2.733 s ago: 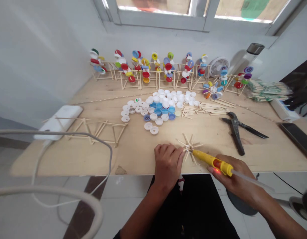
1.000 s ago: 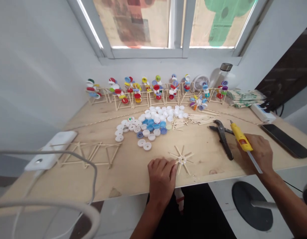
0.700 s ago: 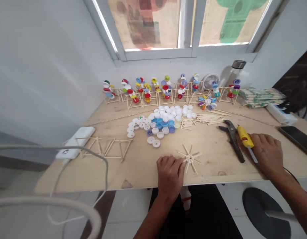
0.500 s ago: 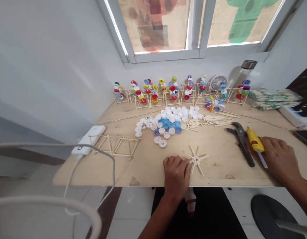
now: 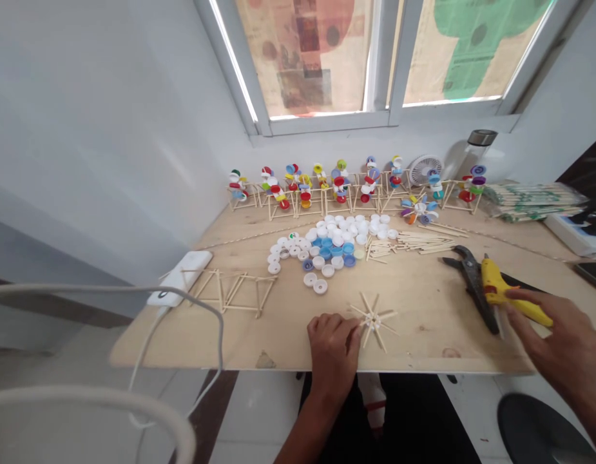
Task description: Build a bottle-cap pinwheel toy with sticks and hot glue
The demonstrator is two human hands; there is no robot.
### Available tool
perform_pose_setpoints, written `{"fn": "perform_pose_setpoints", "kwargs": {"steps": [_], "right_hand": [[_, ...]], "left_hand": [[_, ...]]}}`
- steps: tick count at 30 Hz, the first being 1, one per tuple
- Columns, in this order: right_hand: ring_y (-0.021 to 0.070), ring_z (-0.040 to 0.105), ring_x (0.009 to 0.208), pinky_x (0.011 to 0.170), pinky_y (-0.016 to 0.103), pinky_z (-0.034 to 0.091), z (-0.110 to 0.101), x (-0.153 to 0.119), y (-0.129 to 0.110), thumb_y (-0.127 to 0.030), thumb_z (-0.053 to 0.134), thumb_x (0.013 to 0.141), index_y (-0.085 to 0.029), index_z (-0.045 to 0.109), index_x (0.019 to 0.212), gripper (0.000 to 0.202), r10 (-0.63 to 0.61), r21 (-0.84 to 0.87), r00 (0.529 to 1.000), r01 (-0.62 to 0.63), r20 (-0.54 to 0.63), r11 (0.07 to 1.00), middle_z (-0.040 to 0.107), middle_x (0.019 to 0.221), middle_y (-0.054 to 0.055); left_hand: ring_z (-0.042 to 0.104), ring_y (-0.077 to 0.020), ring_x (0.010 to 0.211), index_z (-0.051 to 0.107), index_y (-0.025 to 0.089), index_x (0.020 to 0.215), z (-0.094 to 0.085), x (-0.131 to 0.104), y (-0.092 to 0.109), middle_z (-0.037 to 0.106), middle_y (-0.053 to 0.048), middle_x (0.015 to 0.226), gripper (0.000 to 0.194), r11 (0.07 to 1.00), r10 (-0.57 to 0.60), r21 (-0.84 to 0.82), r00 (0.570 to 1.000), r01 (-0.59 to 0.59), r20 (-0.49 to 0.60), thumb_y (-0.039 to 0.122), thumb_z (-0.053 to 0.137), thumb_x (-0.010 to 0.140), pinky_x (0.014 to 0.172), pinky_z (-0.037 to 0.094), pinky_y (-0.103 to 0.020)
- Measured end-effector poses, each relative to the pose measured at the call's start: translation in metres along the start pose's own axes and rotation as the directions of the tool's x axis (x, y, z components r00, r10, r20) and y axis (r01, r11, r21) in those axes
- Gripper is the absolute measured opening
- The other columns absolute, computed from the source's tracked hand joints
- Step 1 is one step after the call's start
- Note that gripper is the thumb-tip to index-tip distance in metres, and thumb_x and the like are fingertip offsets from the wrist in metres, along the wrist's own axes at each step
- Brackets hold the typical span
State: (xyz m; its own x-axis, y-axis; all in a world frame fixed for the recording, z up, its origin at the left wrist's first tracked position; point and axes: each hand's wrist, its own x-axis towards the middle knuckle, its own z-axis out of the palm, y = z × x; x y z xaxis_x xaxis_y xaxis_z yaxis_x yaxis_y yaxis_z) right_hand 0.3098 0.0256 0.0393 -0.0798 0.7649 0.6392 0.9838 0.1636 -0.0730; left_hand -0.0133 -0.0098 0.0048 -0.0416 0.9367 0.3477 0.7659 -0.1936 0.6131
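My left hand (image 5: 334, 345) rests at the table's front edge, thumb and fingers closed on one stick of a star-shaped stick wheel (image 5: 374, 320) with a small white centre. My right hand (image 5: 563, 332) is at the right, fingers apart, beside the handle of a yellow glue gun (image 5: 495, 283); the thumb is near its clear glue stick. The gun lies against black-handled pliers (image 5: 473, 283). White and blue bottle caps (image 5: 334, 235) are spread beyond the wheel, with loose sticks (image 5: 418, 241) to their right.
An open stick frame (image 5: 234, 290) and a white power bank (image 5: 182, 277) with a cable are at the left. Stick stands with coloured cap wheels (image 5: 339, 190) line the back, near a small fan (image 5: 426, 171), a bottle (image 5: 476, 151) and bagged sticks (image 5: 534, 200).
My right hand has lifted and opened off the glue gun's handle, which now shows. My left hand stays at the stick wheel. The whole view has shifted slightly.
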Motion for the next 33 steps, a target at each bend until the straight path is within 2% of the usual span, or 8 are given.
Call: {"fn": "perform_pose_setpoints", "kwargs": {"steps": [5, 9, 14, 20, 28, 33], "right_hand": [[0.0231, 0.064, 0.087, 0.076, 0.036, 0.049, 0.014, 0.006, -0.055, -0.042, 0.048, 0.087, -0.023, 0.061, 0.091, 0.024, 0.001, 0.36, 0.993, -0.043, 0.116, 0.932, 0.069, 0.089, 0.007], [0.021, 0.064, 0.09, 0.081, 0.035, 0.047, 0.04, 0.029, -0.078, -0.038, 0.049, 0.087, -0.023, 0.064, 0.09, 0.022, -0.096, 0.476, 0.966, -0.031, 0.239, 0.879, 0.07, 0.092, 0.005], [0.0193, 0.063, 0.088, 0.079, 0.031, 0.044, 0.079, 0.066, -0.104, -0.027, 0.049, 0.084, -0.021, 0.065, 0.087, 0.017, -0.124, 0.36, 0.89, -0.048, 0.438, 0.932, 0.07, 0.094, 0.004], [0.0196, 0.058, 0.084, 0.071, 0.028, 0.038, 0.112, 0.092, -0.128, -0.021, 0.051, 0.081, -0.02, 0.066, 0.081, 0.014, -0.096, 0.26, 0.86, -0.044, 0.502, 0.965, 0.067, 0.085, 0.005], [0.0193, 0.056, 0.086, 0.074, 0.028, 0.036, 0.112, 0.1, -0.135, -0.024, 0.048, 0.085, -0.019, 0.066, 0.082, 0.018, -0.095, 0.194, 0.828, -0.017, 0.553, 0.981, 0.066, 0.088, 0.006], [0.0199, 0.057, 0.087, 0.073, 0.028, 0.035, 0.111, 0.107, -0.148, -0.026, 0.047, 0.085, -0.02, 0.067, 0.085, 0.021, -0.08, 0.162, 0.818, -0.016, 0.57, 0.987, 0.068, 0.089, 0.006]], "left_hand": [[0.056, -0.021, 0.081, 0.068, 0.022, 0.087, -0.011, -0.004, -0.014, 0.065, -0.002, 0.078, 0.015, 0.999, -0.005, 0.049, 1.0, 0.004, 0.02, 0.017, 0.054, 0.085, 0.083, 0.035, -0.041], [0.056, -0.0217, 0.082, 0.066, 0.022, 0.091, -0.014, -0.003, -0.02, 0.065, -0.003, 0.079, 0.015, 0.998, 0.005, 0.064, 0.998, -0.009, 0.057, 0.016, 0.056, 0.083, 0.082, 0.036, -0.041], [0.057, -0.0217, 0.082, 0.066, 0.023, 0.091, -0.016, -0.001, -0.021, 0.066, -0.002, 0.08, 0.014, 0.999, 0.016, 0.047, 0.996, -0.02, 0.082, 0.017, 0.057, 0.082, 0.082, 0.036, -0.041], [0.057, -0.0202, 0.079, 0.066, 0.022, 0.082, -0.015, 0.0, -0.021, 0.066, -0.002, 0.078, 0.011, 0.999, 0.023, 0.03, 0.998, -0.025, 0.063, 0.017, 0.056, 0.084, 0.083, 0.035, -0.041], [0.057, -0.0198, 0.077, 0.066, 0.023, 0.081, -0.013, 0.0, -0.022, 0.066, -0.001, 0.076, 0.011, 0.997, 0.055, 0.052, 0.998, -0.056, 0.021, 0.017, 0.058, 0.083, 0.082, 0.036, -0.04], [0.058, -0.0197, 0.078, 0.066, 0.023, 0.082, -0.012, 0.0, -0.023, 0.067, -0.001, 0.077, 0.009, 0.995, 0.065, 0.07, 0.998, -0.066, 0.015, 0.017, 0.059, 0.082, 0.081, 0.037, -0.039]]}}
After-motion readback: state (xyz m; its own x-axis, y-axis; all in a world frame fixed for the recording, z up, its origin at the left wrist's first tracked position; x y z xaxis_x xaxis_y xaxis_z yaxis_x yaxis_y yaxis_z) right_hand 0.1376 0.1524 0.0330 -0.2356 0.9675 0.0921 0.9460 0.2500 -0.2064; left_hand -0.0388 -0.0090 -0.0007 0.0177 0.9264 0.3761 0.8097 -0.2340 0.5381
